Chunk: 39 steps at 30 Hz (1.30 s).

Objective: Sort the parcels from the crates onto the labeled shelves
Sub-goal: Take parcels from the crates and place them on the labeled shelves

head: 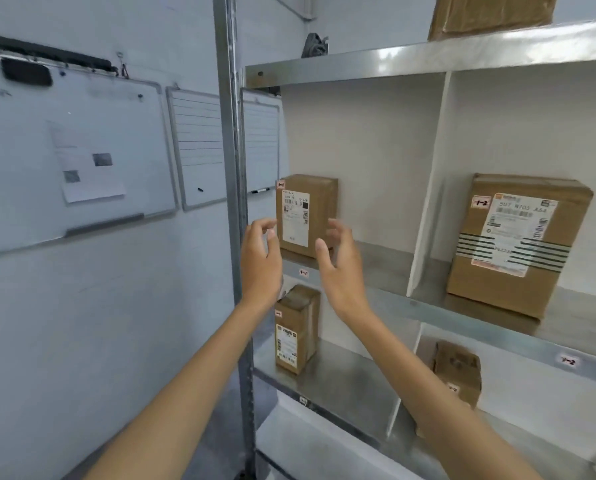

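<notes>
A small brown parcel (307, 213) with a white shipping label stands upright at the left end of the metal shelf (386, 268), above a tag reading 1-1 (303, 273). My left hand (260, 261) hovers just left of it with loosely curved fingers and holds nothing. To the parcel's right and in front of its lower corner, my right hand (341, 261) is likewise empty, fingers relaxed. Neither hand grips the box.
A larger parcel (518, 244) marked 1-2 stands in the compartment to the right, past a white divider (428, 188). Two more parcels (296, 327) (457, 372) sit on the shelf below. A steel upright (236, 202) runs just left of my hands. Whiteboards (82, 150) hang on the left wall.
</notes>
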Motion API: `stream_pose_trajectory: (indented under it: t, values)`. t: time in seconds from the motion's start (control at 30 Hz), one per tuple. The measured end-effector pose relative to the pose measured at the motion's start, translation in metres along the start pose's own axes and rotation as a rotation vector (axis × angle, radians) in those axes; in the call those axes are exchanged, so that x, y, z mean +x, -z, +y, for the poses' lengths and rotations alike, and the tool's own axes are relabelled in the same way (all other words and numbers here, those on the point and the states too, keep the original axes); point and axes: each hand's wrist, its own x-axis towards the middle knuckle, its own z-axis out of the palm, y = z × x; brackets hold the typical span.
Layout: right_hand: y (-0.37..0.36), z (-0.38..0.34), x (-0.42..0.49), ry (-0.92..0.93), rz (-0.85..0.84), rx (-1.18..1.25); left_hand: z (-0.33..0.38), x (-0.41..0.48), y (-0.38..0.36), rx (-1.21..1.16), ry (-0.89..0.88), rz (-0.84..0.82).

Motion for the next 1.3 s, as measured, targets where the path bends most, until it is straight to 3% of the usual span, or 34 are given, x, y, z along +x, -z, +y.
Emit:
stream_pose_trajectory:
  t: [0.4, 0.77, 1.07, 1.3]
  values:
    - [-0.016, -0.033, -0.149, 0.004, -0.382, 0.159, 0.032, -0.154, 0.118, 0.237, 0.136, 0.162]
    - [-0.084, -0.095, -0.291, -0.027, -0.701, 0.279, 0.056, -0.279, 0.292, 0.502, 0.285, 0.340]
    - [-0.132, -0.127, -0.425, -0.040, -1.000, 0.187, 0.079, -0.420, 0.437, 0.620, 0.521, 0.503]
    - [-0.163, -0.117, -0.507, -0.141, -1.168, 0.118, 0.057, -0.497, 0.485, 0.655, 0.725, 0.552]
